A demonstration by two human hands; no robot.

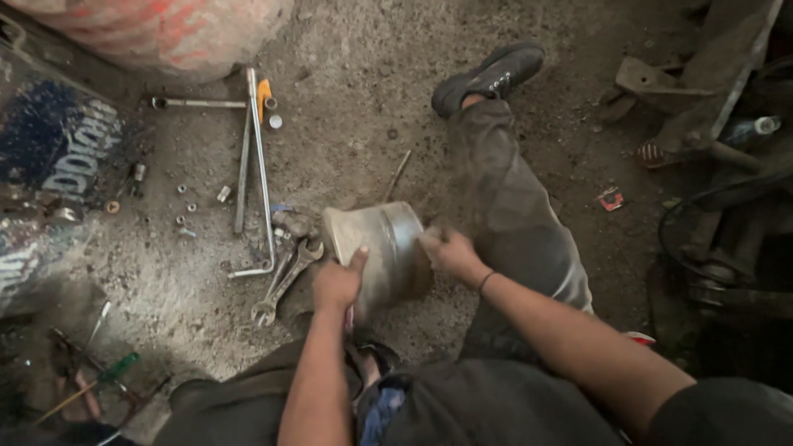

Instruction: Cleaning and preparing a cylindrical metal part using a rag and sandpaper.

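Note:
A round grey metal drum-like part (388, 248) stands tilted on the concrete floor between my legs. My left hand (337, 282) grips its near left rim, thumb up against the side. My right hand (450, 250) is closed against the drum's right side, blurred, perhaps on a small pale cloth; I cannot tell for sure. My right leg in dirty trousers stretches out to a black shoe (487, 76).
Spanners (285, 281), a long L-shaped wrench (260, 165), a socket bar (198, 103), an orange-handled tool (264, 95) and loose nuts (186, 206) lie left of the drum. Screwdrivers (91, 384) rest bottom left. Vehicle parts and a plastic bottle (747, 128) crowd the right.

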